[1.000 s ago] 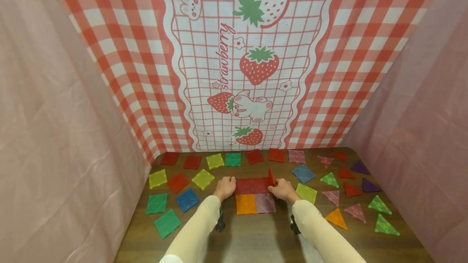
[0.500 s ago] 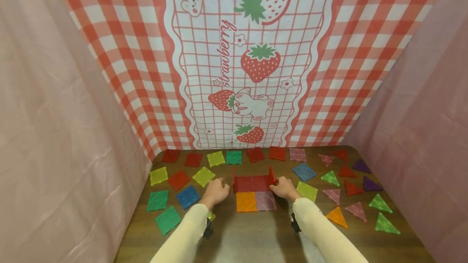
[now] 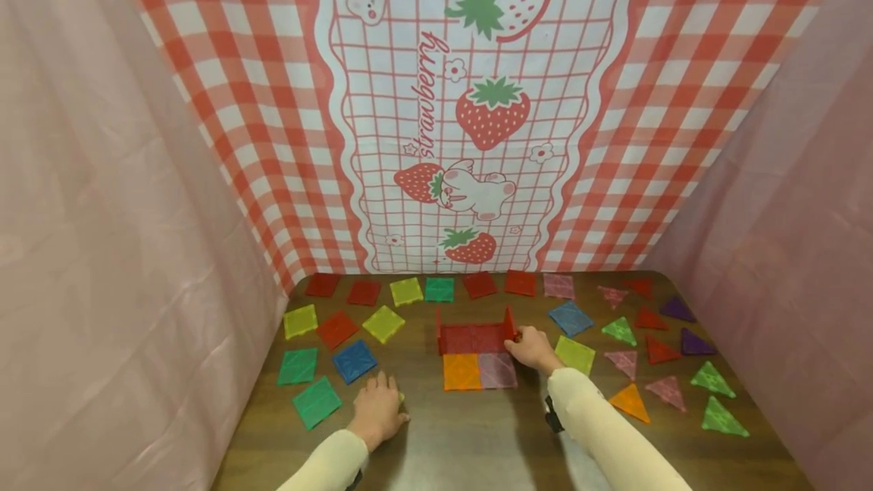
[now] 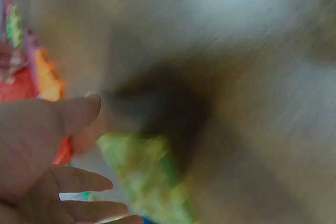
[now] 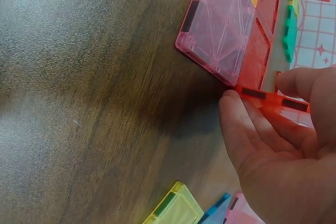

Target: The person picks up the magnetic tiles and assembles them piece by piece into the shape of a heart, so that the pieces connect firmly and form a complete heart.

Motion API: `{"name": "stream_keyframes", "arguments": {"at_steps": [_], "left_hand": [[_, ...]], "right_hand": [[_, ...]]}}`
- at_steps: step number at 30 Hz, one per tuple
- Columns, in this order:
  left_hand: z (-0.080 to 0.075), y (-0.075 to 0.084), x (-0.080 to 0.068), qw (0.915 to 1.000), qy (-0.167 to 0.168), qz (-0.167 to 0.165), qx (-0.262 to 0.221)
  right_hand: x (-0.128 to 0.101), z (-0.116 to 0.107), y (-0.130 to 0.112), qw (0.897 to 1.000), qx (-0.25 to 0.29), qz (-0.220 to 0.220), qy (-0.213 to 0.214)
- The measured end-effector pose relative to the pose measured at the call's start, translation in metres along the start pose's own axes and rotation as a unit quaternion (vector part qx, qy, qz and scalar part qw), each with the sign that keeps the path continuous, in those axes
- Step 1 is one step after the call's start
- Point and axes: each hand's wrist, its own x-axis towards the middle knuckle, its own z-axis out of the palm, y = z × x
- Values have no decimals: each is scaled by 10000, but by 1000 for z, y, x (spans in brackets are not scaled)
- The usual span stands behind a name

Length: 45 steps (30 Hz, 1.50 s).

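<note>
**Hands on tiles, wooden table**

Left hand (image 3: pixel 377 409) near-left, fingers spread flat over a yellow-green tile (image 4: pixel 144 174), not gripping. Right hand (image 3: pixel 534 348) farther right, pinching upright red tile (image 3: pixel 508 322) at edge of flat tile block (image 3: pixel 479 370).

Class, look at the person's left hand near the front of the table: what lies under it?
Under the left hand a yellow-green tile shows; only a sliver peeks out in the head view. The wrist view is blurred, and the hand covers part of the tile, so its shape and any grip are unclear.
</note>
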Motion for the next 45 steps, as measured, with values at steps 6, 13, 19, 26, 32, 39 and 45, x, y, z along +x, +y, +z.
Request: {"name": "stream_keyframes", "arguments": {"at_steps": [6,13,19,26,32,39,45], "left_hand": [[15,3,-6,9982,292,-243,-472],[13,1,-6,9987,439,89,-261],[5,-2,3,9963,511,675,-112],[-28,-9,34,9882,1019,1132,-135],[-88,-9,98,9931,775,790,-396],[-159,7,174,9775,157,1058,-1820],[-166,32,204,9697,-282,1127,-2148]], "right_hand": [[-1,2,0,9999,102,-37,-60],[0,4,3,9999,57,83,64],[0,2,5,10000,-16,56,62],[1,0,4,9999,-72,48,114],[1,-4,2,9997,-123,49,189],[-2,-3,1,9998,-151,59,138],[0,-3,1,9999,-49,50,145]]}}
